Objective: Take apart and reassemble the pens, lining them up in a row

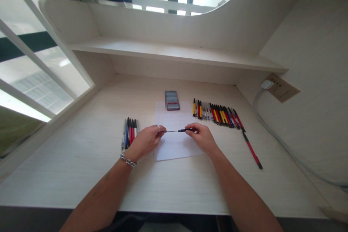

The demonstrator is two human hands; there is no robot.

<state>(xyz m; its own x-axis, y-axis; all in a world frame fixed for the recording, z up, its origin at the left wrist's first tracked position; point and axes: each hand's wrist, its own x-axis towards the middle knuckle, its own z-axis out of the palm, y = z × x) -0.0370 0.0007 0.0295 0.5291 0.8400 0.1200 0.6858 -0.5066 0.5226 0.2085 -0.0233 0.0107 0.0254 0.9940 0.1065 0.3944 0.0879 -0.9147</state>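
Note:
Both hands hold a thin black pen (181,130) level over a white sheet of paper (174,148). My left hand (146,140) pinches the thin left end, which looks like the refill tip. My right hand (200,136) grips the thicker black part at the right end. A small group of pens (129,133), blue, red, black and clear, lies just left of my left hand. A long row of several pens (217,114), yellow, red and black, lies behind and to the right of my right hand.
A single red pen (252,150) lies apart at the right. A small stack of flat boxes (172,100) sits behind the paper. The desk (81,152) has a shelf (174,52) above, a wall socket (281,87) with a cable (285,145) at right.

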